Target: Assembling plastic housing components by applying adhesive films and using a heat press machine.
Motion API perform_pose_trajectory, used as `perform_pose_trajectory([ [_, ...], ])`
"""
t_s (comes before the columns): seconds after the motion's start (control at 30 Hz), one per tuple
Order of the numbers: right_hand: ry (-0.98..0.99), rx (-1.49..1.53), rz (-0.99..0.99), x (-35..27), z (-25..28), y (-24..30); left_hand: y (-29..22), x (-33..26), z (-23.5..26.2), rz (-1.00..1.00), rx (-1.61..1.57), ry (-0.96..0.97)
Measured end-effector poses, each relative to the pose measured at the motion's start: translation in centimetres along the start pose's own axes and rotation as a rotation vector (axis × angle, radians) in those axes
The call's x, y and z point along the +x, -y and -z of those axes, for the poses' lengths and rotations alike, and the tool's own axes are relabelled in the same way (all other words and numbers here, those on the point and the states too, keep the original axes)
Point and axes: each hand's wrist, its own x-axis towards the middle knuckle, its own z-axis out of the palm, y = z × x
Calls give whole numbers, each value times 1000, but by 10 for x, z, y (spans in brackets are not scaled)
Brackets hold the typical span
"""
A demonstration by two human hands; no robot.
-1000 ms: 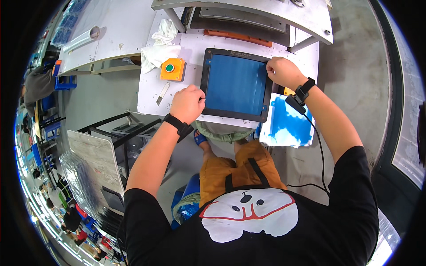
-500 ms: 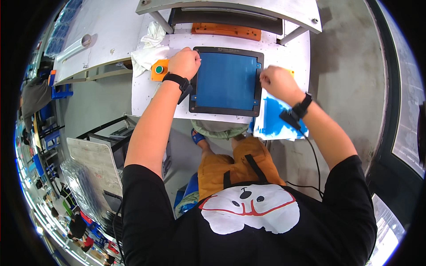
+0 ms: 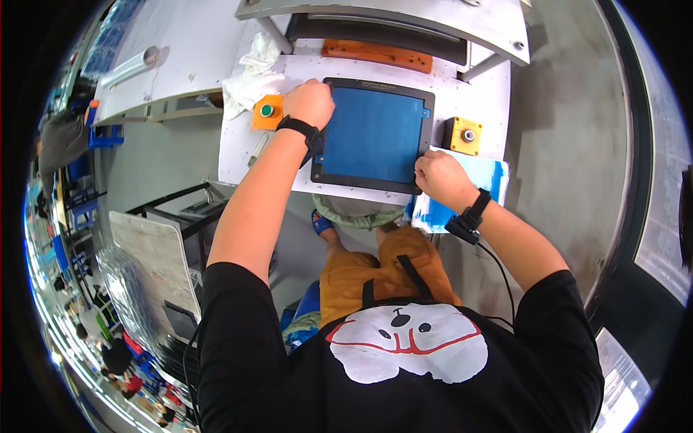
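Note:
A flat black frame [image 3: 368, 182] lies on the white table, with a smooth blue sheet [image 3: 375, 133] filling its middle. Small blue tabs show at its edges, such as the upper right tab [image 3: 426, 113]. My left hand [image 3: 309, 102] is closed at the frame's upper left edge, and its fingertips hide what they grip, if anything. At the lower right edge, my right hand [image 3: 442, 177] is closed too, fingers curled against the frame and covering that corner. What it pinches cannot be made out. Both wrists wear black straps.
An orange box with a green button [image 3: 267, 111] sits left of the frame, near a white cloth [image 3: 253, 76]. To the right are a yellow button box [image 3: 463, 136] and a blue-stained white sheet [image 3: 484, 169]. Behind stand an orange-brown bar [image 3: 377, 55] and a raised metal shelf [image 3: 404, 18].
My right hand has moved down along the frame's right edge, from its upper part to the lower right corner, uncovering the yellow box. My left hand stays at the upper left edge.

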Motion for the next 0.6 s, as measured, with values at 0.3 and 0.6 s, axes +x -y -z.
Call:
perform_pose_trajectory([
  [0.3,13,170,45,-3,-5,15,-5,-48,0,42,-293,-247],
  [0.6,57,-175,-137,-9,1,58,146,-382,35,688,-786,-596],
])
